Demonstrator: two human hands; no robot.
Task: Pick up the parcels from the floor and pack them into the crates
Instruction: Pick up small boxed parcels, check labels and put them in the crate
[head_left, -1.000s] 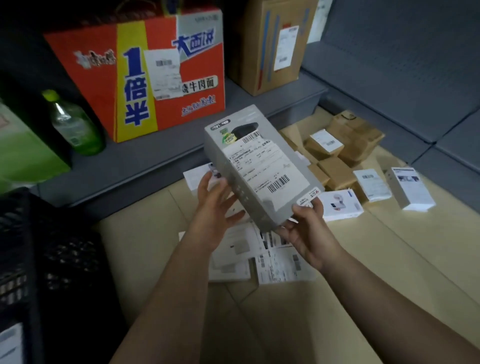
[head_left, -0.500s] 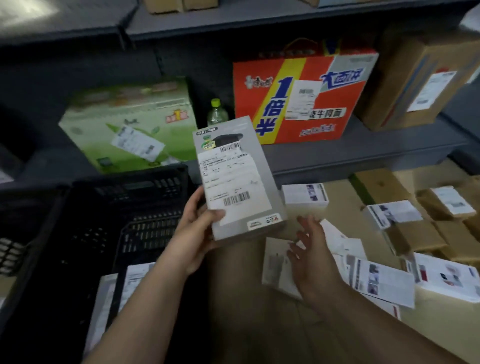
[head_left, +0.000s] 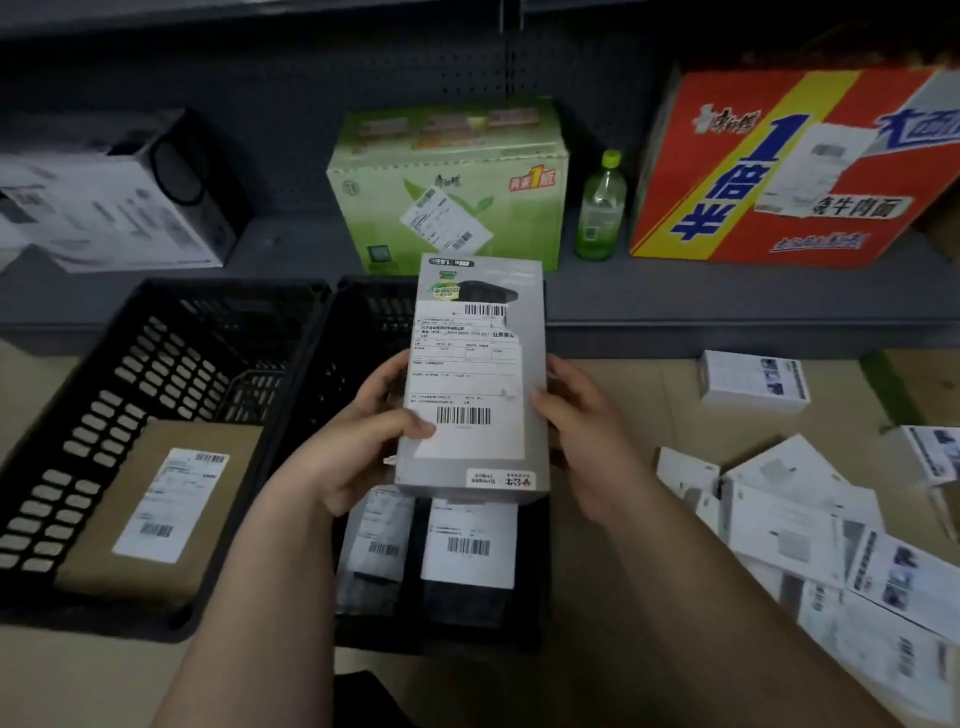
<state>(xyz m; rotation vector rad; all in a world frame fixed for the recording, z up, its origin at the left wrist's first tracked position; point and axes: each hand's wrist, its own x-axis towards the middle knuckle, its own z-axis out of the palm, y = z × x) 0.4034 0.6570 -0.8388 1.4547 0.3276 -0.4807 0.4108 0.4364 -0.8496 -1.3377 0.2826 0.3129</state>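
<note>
Grip is two-handed again: left hand (head_left: 358, 457) and right hand (head_left: 587, 441) curl round the box (head_left: 472, 384) edges. Since a moment ago I've swung it over the right crate (head_left: 363, 332), above two parcels (head_left: 467, 551); lowering comes next, I judge.

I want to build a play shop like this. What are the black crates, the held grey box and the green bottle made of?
The black crates: likely hard plastic, matt; walls moulded with rows of slots. The grey box: probably thin cardboard, smooth printed finish, sharp folded edges. The green bottle: seemingly clear tinted plastic; light shows through it.
</note>
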